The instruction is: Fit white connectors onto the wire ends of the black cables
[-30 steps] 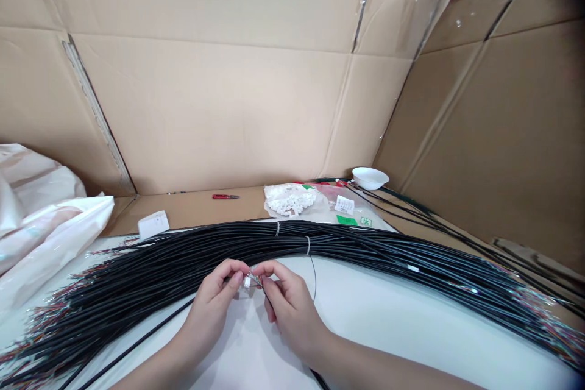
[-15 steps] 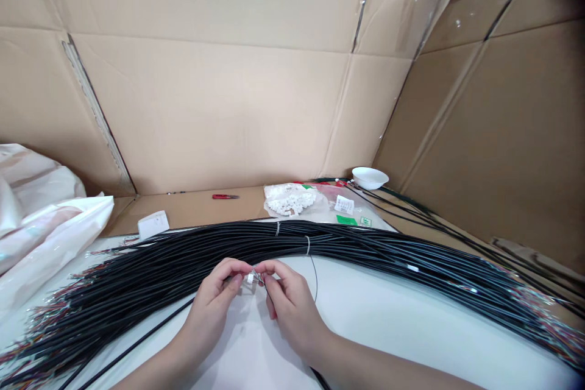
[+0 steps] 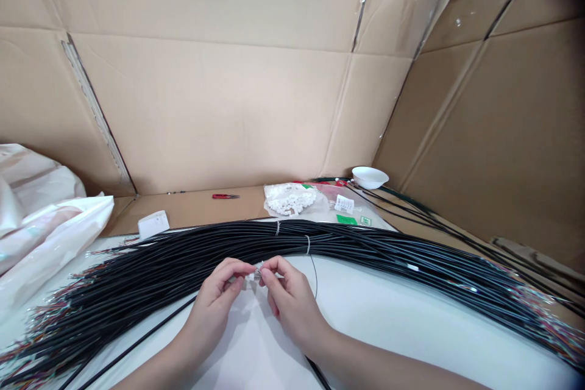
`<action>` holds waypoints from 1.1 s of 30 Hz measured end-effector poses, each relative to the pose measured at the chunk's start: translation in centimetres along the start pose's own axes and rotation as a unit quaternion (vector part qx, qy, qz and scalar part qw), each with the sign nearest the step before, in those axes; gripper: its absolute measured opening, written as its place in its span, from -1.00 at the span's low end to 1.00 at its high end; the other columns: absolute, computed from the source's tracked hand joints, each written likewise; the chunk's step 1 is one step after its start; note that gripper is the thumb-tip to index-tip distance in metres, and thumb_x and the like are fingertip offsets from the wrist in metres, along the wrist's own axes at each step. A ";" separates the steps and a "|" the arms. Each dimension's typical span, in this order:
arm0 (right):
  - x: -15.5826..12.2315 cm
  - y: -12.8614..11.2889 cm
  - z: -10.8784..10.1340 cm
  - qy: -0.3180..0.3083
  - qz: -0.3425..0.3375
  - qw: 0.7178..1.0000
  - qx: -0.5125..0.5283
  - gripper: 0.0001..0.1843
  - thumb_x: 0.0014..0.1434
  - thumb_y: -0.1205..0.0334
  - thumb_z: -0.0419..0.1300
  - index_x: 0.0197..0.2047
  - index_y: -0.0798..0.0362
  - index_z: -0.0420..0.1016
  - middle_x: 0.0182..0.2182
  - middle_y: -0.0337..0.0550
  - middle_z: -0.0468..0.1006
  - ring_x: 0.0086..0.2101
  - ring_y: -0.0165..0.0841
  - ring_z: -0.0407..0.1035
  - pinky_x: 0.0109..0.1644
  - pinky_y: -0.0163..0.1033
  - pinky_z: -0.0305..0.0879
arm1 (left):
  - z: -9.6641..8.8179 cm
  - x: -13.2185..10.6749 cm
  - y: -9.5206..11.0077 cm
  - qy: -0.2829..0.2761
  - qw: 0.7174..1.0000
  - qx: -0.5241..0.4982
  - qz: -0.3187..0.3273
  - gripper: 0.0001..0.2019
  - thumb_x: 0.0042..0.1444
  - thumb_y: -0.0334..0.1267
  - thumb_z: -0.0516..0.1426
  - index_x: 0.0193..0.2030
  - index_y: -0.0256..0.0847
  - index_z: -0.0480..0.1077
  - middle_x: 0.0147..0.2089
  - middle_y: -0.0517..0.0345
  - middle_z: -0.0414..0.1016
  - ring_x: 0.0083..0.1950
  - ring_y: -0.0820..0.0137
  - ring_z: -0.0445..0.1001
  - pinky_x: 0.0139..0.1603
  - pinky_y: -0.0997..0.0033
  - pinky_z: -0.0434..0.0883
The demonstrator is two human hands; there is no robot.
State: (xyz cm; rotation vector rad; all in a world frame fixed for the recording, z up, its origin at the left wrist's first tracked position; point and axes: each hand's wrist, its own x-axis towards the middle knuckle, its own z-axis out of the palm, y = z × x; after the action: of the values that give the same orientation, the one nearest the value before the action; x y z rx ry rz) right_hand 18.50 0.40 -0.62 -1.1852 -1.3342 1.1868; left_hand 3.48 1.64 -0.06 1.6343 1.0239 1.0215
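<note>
White connector [image 3: 250, 277] is at near centre, over the counter [image 3: 388, 329], just on the near side of the black cable bundle [image 3: 292, 241]. Left hand [image 3: 218, 292]: thumb and fingers pinched together on the connector, from the left. Right hand [image 3: 289, 298]: fingertips closed on the thin wires [image 3: 258, 273] just right of it; exact finger contact is too small to tell. Black cable [image 3: 317, 372] shows below the right wrist, running to the near edge; any join to the wires is hidden.

Handling, judged: connector is very light, hard plastic, small and smooth, so easy to drop; best held by its side walls. Wires look soft, bendy and fragile; take them close to their ends, no hard tugging. Cable looks stiffer and springy, likely to pull back; grip its jacket just behind the wires.
</note>
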 end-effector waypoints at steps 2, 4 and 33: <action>0.0 0.1 0.1 -0.003 -0.001 1.000 0.022 -0.77 0.18 0.10 -0.03 -0.40 0.09 0.21 -0.52 -0.31 0.31 -0.70 -0.61 0.07 -0.65 -0.45 -0.02 | 0.0 0.0 0.1 0.001 1.000 0.001 0.001 -0.80 0.11 -0.33 -0.03 -0.26 -0.13 0.42 -0.22 0.13 0.36 -0.15 0.32 0.32 -0.15 0.42 0.21; 0.1 0.1 0.1 -0.008 -0.001 0.999 0.050 -0.81 0.18 0.11 -0.04 -0.35 0.07 0.17 -0.50 -0.31 0.34 -0.72 -0.62 0.07 -0.68 -0.46 -0.04 | 0.1 0.0 0.2 0.002 1.000 0.002 0.004 -0.79 0.10 -0.33 -0.03 -0.27 -0.13 0.43 -0.22 0.13 0.36 -0.16 0.31 0.33 -0.16 0.41 0.22; -0.1 0.2 0.1 -0.030 0.011 0.997 0.063 -0.78 0.17 0.06 -0.01 -0.37 0.04 0.18 -0.71 -0.46 0.10 -0.72 -0.59 -0.07 -0.65 -0.45 -0.13 | 0.2 0.1 0.8 -0.011 0.999 0.042 -0.027 -0.80 0.10 -0.20 0.01 -0.23 -0.15 0.41 -0.22 0.11 0.42 -0.15 0.27 0.35 -0.17 0.38 0.23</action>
State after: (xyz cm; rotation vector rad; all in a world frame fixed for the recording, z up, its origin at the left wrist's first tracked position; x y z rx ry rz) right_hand 18.46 0.32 -0.86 -1.0833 -1.2742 1.3123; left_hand 3.84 1.49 0.68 1.6734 1.1019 0.9336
